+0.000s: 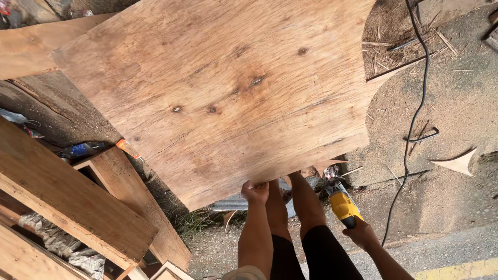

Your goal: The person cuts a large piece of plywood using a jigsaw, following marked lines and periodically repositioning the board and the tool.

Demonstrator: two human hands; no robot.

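Plywood sheet, one, large and knotted, held tilted over sawdust-covered ground. Left hand has its grip closed on the sheet's lower edge. Right hand, just right of that edge, is wrapped around one yellow power tool. One black cable runs right of the sheet. Timber frames stand at its left.

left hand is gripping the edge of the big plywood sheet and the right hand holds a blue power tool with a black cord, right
Not quite: the head view shows the power tool in the right hand is yellow, not blue. The left hand does grip the plywood sheet edge, and the black cord is there.
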